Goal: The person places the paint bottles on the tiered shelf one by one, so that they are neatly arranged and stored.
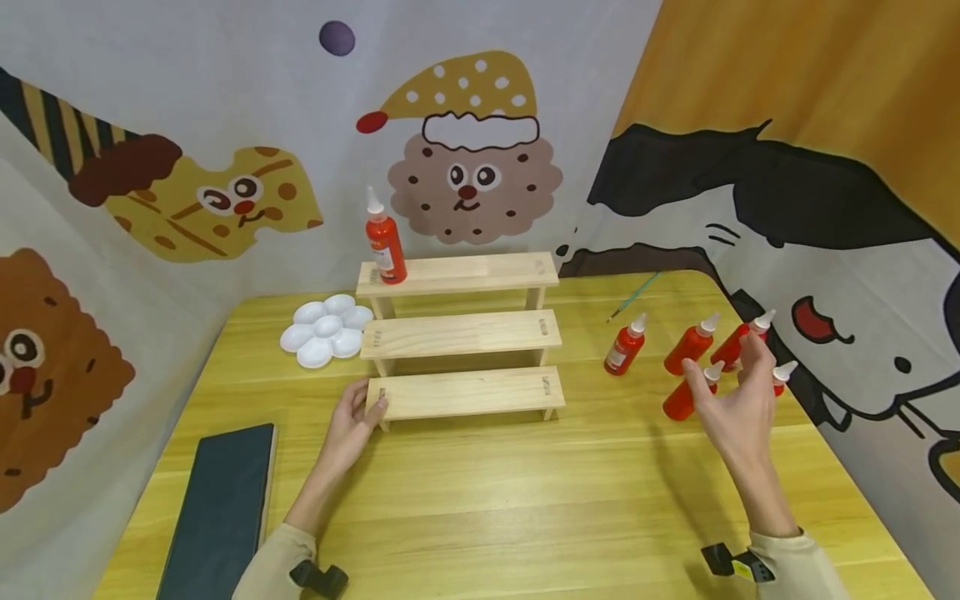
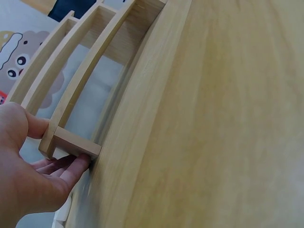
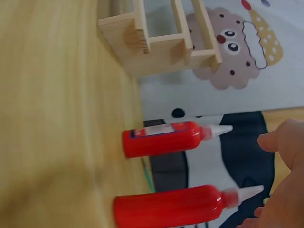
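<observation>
A three-step wooden display stand [image 1: 465,333] stands at the middle of the table. My left hand [image 1: 351,423] pinches the left end of its lowest board, thumb on top and fingers at the leg, as the left wrist view also shows. One red squeeze bottle [image 1: 386,250] with a white nozzle stands on the top step, at its left end. Over at the right, my right hand [image 1: 738,417] hovers by several similar red bottles, thumb and fingers spread apart. The nearest of them, a red bottle [image 1: 681,402], stands just left of the thumb; another bottle [image 3: 161,138] shows in the right wrist view.
A white flower-shaped palette [image 1: 327,330] lies left of the stand. At the front left lies a dark-covered book [image 1: 225,500]. A thin green paintbrush [image 1: 634,297] rests behind the bottles. Cartoon-printed cloth [image 1: 247,50] hangs around the table's back and sides.
</observation>
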### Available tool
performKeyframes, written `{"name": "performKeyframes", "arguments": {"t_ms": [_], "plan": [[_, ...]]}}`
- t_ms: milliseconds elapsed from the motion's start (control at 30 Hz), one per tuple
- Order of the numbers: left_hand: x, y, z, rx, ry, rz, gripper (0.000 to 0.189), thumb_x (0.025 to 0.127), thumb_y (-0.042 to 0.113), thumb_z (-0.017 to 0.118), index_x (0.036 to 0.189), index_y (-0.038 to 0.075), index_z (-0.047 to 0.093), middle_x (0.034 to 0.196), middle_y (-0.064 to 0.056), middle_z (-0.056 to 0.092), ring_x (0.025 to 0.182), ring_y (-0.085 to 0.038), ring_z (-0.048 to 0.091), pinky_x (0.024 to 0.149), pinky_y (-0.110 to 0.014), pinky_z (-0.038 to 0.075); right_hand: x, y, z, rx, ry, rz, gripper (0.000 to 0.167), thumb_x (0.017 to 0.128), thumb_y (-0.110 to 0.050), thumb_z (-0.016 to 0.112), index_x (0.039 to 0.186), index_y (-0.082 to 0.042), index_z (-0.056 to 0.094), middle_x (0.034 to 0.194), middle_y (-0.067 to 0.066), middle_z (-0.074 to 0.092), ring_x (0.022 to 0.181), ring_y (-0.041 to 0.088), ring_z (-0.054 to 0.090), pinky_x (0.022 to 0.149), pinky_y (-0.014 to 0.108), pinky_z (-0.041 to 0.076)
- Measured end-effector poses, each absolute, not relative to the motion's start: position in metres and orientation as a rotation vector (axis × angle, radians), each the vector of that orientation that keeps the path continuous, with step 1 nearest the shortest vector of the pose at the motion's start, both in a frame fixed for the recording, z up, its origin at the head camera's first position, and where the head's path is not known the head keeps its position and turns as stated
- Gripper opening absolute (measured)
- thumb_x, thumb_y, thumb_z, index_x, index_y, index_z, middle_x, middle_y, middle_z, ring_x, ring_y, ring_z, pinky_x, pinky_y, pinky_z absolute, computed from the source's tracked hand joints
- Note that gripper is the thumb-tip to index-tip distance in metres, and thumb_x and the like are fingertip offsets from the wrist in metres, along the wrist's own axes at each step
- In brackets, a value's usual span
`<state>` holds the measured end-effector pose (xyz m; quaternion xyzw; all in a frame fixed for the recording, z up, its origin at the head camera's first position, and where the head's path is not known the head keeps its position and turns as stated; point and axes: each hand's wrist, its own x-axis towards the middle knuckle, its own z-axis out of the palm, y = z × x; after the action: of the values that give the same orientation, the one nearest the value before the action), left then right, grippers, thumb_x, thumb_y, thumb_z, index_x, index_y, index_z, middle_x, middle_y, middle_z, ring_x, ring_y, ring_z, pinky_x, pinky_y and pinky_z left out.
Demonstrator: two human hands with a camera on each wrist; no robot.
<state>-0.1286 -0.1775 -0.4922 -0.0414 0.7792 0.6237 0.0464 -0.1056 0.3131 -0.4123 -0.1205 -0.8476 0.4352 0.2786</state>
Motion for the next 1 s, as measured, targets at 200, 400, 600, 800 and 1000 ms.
{"name": "performKeyframes", "arguments": {"t_ms": [200,400,600,800,1000], "plan": [[-0.128,-0.177,-0.489,-0.125,2.379,1.902,0.058,0.106,0.019,0.055,0.153,-0.004,0.028,0.148,-0.026,0.048,0.136,-0.039,0.051,0.095,-0.013,0.049,-0.100,0.318,-0.434,-0.447,-2.313,1.271,0.085,0.090,-0.023,0.076,0.157,-0.013,0.025,0.157,0.019,0.040,0.142,0.043,0.043,0.117,0.062,0.035],[-0.127,-0.176,-0.488,-0.129,2.367,1.924,0.058,0.106,0.017,0.054,0.153,-0.005,0.028,0.150,-0.027,0.046,0.137,-0.040,0.050,0.093,-0.010,0.048,-0.099,0.319,-0.457,-0.512,-2.395,1.358,0.089,0.090,-0.019,0.076,0.156,-0.003,0.019,0.154,0.029,0.040,0.137,0.050,0.046,0.110,0.065,0.041],[-0.125,-0.176,-0.485,-0.120,2.356,1.923,0.059,0.106,0.018,0.054,0.154,-0.004,0.026,0.152,-0.028,0.044,0.138,-0.041,0.049,0.096,-0.014,0.049,-0.099,0.319,-0.472,-0.554,-2.527,1.336,0.089,0.093,-0.024,0.074,0.154,0.003,0.016,0.146,0.039,0.044,0.130,0.055,0.050,0.104,0.062,0.048],[-0.125,-0.177,-0.485,-0.120,2.358,1.920,0.061,0.106,0.019,0.054,0.154,-0.005,0.025,0.152,-0.029,0.042,0.139,-0.042,0.048,0.098,-0.017,0.050,-0.102,0.318,-0.482,-0.538,-2.537,1.286,0.073,0.095,-0.018,0.070,0.146,0.007,0.025,0.138,0.039,0.050,0.122,0.050,0.057,0.074,0.004,0.044],[-0.126,-0.177,-0.488,-0.128,2.367,1.916,0.060,0.106,0.019,0.055,0.153,-0.004,0.027,0.151,-0.028,0.045,0.136,-0.042,0.051,0.098,-0.020,0.052,-0.103,0.319,-0.487,-0.545,-2.550,1.228,0.055,0.100,-0.011,0.060,0.141,0.008,0.029,0.135,0.039,0.052,0.120,0.051,0.057,0.100,0.052,0.053]]}}
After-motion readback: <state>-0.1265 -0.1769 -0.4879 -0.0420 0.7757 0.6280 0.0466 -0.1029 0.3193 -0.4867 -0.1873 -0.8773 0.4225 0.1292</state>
